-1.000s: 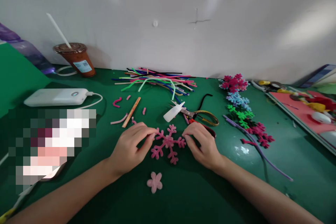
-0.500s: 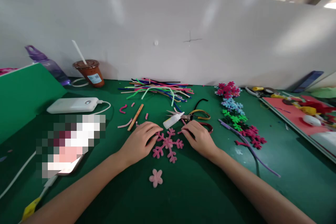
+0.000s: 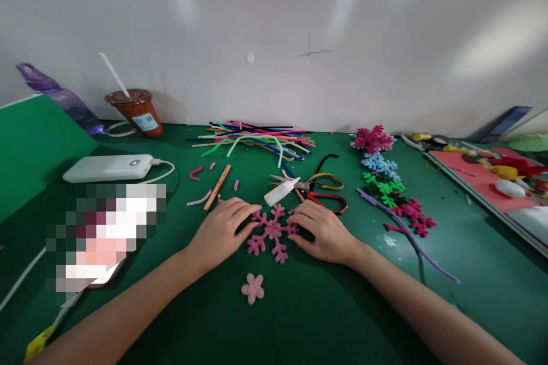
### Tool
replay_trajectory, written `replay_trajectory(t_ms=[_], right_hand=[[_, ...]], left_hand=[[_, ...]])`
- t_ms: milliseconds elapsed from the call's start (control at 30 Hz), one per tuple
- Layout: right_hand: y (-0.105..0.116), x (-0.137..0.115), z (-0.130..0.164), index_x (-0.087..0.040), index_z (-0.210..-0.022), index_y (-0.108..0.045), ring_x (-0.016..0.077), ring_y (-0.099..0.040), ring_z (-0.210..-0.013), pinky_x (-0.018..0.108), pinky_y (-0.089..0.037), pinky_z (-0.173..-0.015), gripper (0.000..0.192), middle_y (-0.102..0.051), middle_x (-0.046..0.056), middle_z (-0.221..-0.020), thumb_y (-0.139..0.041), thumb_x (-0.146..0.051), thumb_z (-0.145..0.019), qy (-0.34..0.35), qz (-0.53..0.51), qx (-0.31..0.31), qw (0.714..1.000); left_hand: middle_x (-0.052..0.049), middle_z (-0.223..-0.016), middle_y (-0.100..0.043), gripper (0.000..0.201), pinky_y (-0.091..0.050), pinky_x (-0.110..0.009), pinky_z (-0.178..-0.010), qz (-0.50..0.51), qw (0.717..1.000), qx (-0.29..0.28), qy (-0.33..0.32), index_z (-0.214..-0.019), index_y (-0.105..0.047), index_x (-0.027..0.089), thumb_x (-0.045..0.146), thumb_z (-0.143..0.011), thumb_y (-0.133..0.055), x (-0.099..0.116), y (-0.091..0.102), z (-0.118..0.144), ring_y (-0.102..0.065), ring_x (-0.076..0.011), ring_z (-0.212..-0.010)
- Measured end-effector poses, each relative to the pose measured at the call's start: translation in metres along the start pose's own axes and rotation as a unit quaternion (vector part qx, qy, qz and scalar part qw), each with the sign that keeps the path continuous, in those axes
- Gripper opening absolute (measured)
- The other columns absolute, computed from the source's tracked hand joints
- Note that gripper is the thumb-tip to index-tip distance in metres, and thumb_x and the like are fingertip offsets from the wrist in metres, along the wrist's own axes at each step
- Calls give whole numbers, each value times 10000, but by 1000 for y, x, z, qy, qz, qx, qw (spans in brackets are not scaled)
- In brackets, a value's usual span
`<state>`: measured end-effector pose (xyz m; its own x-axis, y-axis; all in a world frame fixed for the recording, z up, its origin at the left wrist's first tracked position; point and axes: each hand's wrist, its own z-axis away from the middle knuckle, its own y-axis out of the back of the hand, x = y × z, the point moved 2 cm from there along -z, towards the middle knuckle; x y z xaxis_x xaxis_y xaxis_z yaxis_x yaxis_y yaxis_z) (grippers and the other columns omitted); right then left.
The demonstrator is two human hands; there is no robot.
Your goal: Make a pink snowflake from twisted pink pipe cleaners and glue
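A: Where's the pink snowflake (image 3: pixel 272 232)?

B: Flat on the green worktop (image 3: pixel 325 308), between my hands; left hand (image 3: pixel 221 232) touches its left arm, right hand (image 3: pixel 320 232) its right; fingers loosely curled, clamped on nothing; scissors (image 3: pixel 319 191) just behind.

I see a big flat table with a dark green top (image 3: pixel 299 319). Along its far edge stands a plain white wall board (image 3: pixel 274 40), smooth and a bit shiny. Soft light makes pale streaks on it. At the left edge a bright green board (image 3: pixel 29 148) stands tilted.
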<state>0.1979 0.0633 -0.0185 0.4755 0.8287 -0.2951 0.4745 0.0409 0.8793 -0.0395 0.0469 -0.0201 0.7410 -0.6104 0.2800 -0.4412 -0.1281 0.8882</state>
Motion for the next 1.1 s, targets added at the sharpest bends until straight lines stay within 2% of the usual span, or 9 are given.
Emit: replay_trajectory(t_ms=[167, 333, 467, 700, 967, 1100], right_hand=[[-1, 0, 1, -164, -1001, -633, 218, -552, -913, 383, -484, -780, 192, -616, 105, -945, -505, -266, -900, 6, 5, -18, 1000], [-1, 1, 2, -160, -1022, -638, 215, -551, -914, 382, -482, -790, 209, -611, 106, -952, -504, -266, -901, 4, 7, -21, 1000], [-2, 1, 3, -168, -1032, -638, 213, -551, -915, 381, -485, -792, 209, -610, 101, -953, -500, -256, -902, 4, 8, -21, 1000], [-2, 1, 2, -164, -1034, -643, 208, -552, -900, 374, -483, -787, 211, -610, 101, -949, -511, -254, -897, 2, 10, -20, 1000], [-2, 2, 2, -151, -1035, -646, 205, -546, -900, 370, -479, -791, 221, -613, 102, -954, -510, -260, -899, 4, 4, -17, 1000], [-2, 1, 3, -149, -1053, -630, 209, -550, -894, 378, -482, -790, 221, -623, 99, -959, -527, -258, -891, 7, -10, -11, 1000]], left_hand=[[-76, -1066, -637, 265, -484, -398, -882, 6, 1000, -5, 0, -1171, -551, 187, 214, -913, -493, 1, 1, -1, -568, -209, -1018], [-76, -1044, -634, 226, -457, -396, -912, 27, 999, 23, -24, -1110, -585, 178, 208, -895, -522, 5, 6, 0, -551, -208, -1031], [-71, -1024, -635, 171, -440, -405, -921, 68, 994, -19, -89, -1015, -622, 191, 244, -861, -571, 12, 12, 0, -539, -225, -1046], [-88, -1110, -623, 294, -429, -417, -963, 94, 981, -109, -131, -1104, -596, 185, 307, -836, -609, 8, 18, 2, -521, -235, -1092], [-66, -1085, -659, 281, -427, -391, -962, 90, 978, -102, -156, -1135, -594, 191, 268, -864, -589, 4, 12, 5, -527, -226, -1089], [-77, -1103, -652, 336, -438, -391, -954, 94, 979, -92, -153, -1160, -587, 189, 301, -844, -616, 6, 14, 5, -540, -233, -1085]])
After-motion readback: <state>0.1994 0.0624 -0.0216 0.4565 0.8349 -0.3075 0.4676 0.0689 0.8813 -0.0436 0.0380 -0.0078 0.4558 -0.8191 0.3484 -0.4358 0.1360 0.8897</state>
